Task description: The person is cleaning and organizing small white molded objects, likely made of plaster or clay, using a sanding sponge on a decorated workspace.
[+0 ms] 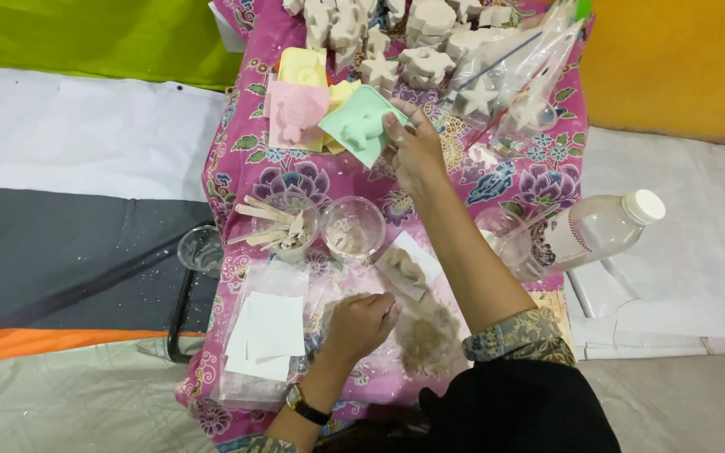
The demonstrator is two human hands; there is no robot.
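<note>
Two bare hands work over a desk (237, 180) covered with a pink flowered cloth. The right hand (417, 151) reaches far up the desk and grips a green mould (358, 124) by its near right edge, thumb on top and fingers (396, 126) closed around the rim. This mould is roughly square and tilted, one corner pointing toward the person and the opposite corner toward the far pile, so its diagonal runs up and down the view; its hollow, shaped face looks up at the camera. It sits raised over a pink mould (294, 113) and a yellow mould (302, 67), just beside them.

The left hand (361, 325) rests low on the desk with fingers curled inward into a loose fist, touching a clear plastic sheet (266, 331); whether it holds anything inside I cannot tell. Just right of it lies a patch of brown powder (425, 340), and above that a pale cast piece (403, 270). Two clear cups (352, 225) stand between the hands, one filled with wooden sticks (272, 222). Farther right, a plastic bottle (597, 231) lies on its side, cap pointing right.
</note>
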